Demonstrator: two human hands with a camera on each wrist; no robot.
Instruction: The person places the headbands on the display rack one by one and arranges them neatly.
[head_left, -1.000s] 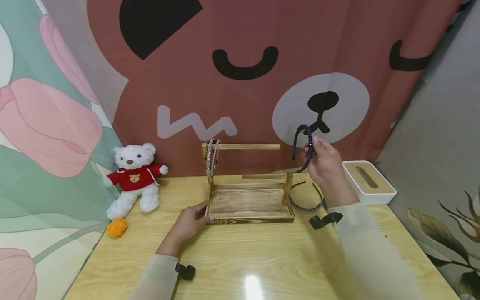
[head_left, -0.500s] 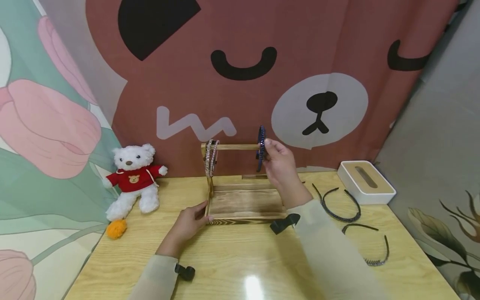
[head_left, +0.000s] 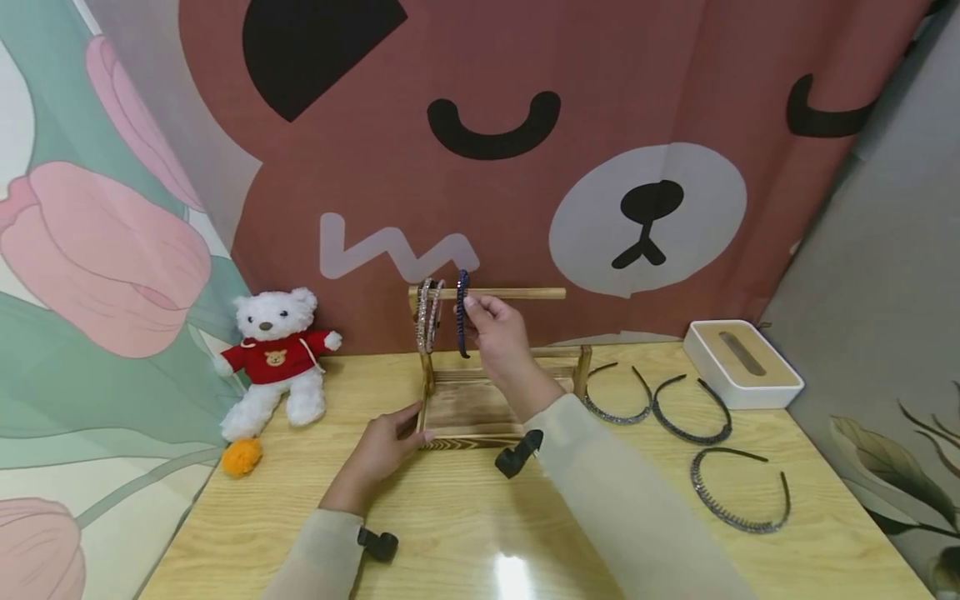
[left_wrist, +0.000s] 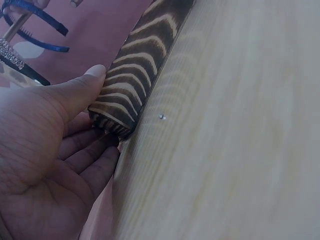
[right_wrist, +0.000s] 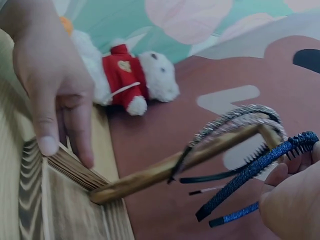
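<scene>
My right hand (head_left: 502, 337) pinches a dark blue beaded headband (head_left: 461, 321) between thumb and fingers. The headband straddles the upper bar (head_left: 532, 293) of a wooden display rack, with its open ends pointing down. To its left, several sparkly headbands (head_left: 424, 321) hang at the bar's left end. In the right wrist view, the blue headband (right_wrist: 250, 172) shows glittery arms and comb teeth inside its curve. My left hand (head_left: 382, 446) holds the front left corner of the rack's tray (head_left: 472, 443); the left wrist view shows the thumb over the dark-striped rail (left_wrist: 135, 75) and the fingers at its end.
Three dark headbands lie on the table right of the rack: one beside it (head_left: 618, 418), another further right (head_left: 693, 438), a third nearer (head_left: 738, 523). A white tissue box (head_left: 742, 367) stands at back right. A teddy bear (head_left: 277, 358) and orange pompom (head_left: 242, 457) are at left.
My right hand has carried the blue headband leftward from right of the rack, over the bar's free end and along it towards the hanging headbands. My left hand has stayed at the tray corner.
</scene>
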